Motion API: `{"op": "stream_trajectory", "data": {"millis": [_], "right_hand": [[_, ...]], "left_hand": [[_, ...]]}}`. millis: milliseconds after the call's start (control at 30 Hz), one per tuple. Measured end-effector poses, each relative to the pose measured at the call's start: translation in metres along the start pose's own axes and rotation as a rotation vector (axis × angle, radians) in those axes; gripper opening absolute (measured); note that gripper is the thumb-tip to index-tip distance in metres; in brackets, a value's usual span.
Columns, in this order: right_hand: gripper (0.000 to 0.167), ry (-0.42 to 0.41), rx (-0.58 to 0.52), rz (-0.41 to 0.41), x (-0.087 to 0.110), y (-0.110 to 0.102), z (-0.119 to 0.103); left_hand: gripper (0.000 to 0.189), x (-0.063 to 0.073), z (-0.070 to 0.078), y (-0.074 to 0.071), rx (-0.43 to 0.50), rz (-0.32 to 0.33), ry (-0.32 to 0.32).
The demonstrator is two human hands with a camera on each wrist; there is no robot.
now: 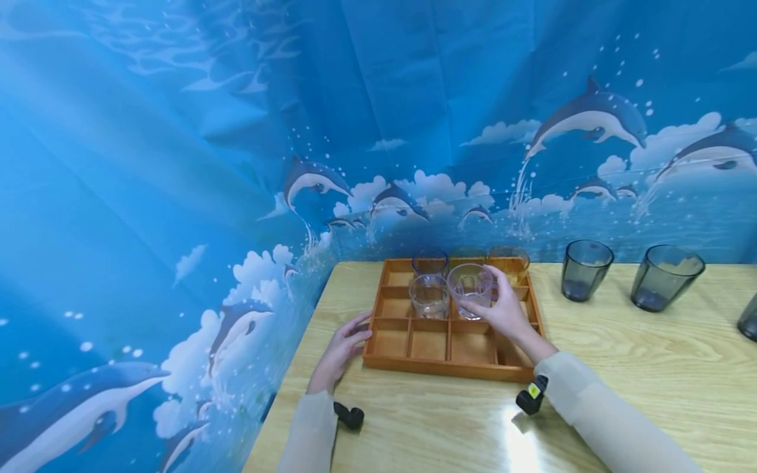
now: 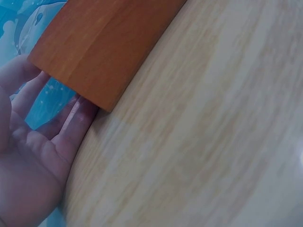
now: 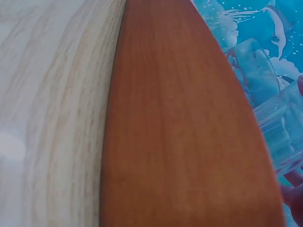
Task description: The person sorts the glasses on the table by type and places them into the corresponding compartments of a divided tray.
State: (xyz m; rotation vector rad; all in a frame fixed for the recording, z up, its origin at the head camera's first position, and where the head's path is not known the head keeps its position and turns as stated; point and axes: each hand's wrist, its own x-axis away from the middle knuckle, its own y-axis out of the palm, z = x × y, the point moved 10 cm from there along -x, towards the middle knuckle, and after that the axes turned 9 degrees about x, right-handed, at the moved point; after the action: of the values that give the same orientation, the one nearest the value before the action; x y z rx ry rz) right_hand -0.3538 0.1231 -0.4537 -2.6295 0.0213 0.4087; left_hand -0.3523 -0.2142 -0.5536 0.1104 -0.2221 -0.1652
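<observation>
A compartmented wooden box (image 1: 437, 366) lies on the table. My right hand (image 1: 510, 316) grips a clear glass (image 1: 471, 292) by its sides, over the middle row; whether its base touches the compartment floor cannot be told. Just left of it, another clear glass (image 1: 428, 301) stands in the middle row. Along the back row are a blue-tinted glass (image 1: 430, 263), a yellowish glass (image 1: 467, 256) and an amber glass (image 1: 510, 266). My left hand (image 1: 342, 348) touches the box's left side; in the left wrist view, its fingers (image 2: 78, 118) reach the box end, slightly bent.
Right of the box stand two grey tapered glasses, a nearer one (image 1: 585, 270) and a wider one (image 1: 667, 279), plus a third grey glass (image 1: 750, 318) cut off by the view's edge. A blue dolphin-print curtain (image 1: 414, 131) hangs behind and left of the table (image 1: 437, 420).
</observation>
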Motion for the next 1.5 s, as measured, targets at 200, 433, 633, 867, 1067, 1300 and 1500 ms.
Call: {"op": "stream_trajectory", "data": {"millis": [200, 433, 633, 867, 1067, 1300, 1500], "right_hand": [[0.09, 0.011, 0.014, -0.014, 0.0, 0.0, 0.004], [0.093, 0.05, 0.031, -0.062, 0.001, 0.003, 0.012], [0.093, 0.036, 0.026, -0.077, 0.002, 0.006, 0.017], [0.087, 0.032, 0.022, -0.082, 0.004, 0.007, 0.023], [0.082, 0.026, 0.051, -0.066, 0.005, 0.003, 0.02], [0.079, 0.031, 0.053, -0.036, 0.008, -0.003, 0.022], [0.074, 0.009, 0.031, -0.011, 0.014, -0.01, 0.021]], "left_hand": [[0.048, 0.0, -0.001, 0.001, 0.013, -0.009, 0.001], [0.048, 0.001, 0.0, 0.002, 0.009, -0.021, 0.02], [0.047, 0.002, 0.001, 0.001, -0.002, -0.018, 0.021], [0.048, 0.007, 0.008, 0.007, 0.013, -0.042, 0.012], [0.051, 0.002, 0.001, 0.002, 0.015, -0.025, 0.001], [0.049, 0.002, 0.002, 0.002, -0.018, -0.008, 0.009], [0.049, 0.002, 0.001, 0.001, -0.027, -0.004, 0.013]]}}
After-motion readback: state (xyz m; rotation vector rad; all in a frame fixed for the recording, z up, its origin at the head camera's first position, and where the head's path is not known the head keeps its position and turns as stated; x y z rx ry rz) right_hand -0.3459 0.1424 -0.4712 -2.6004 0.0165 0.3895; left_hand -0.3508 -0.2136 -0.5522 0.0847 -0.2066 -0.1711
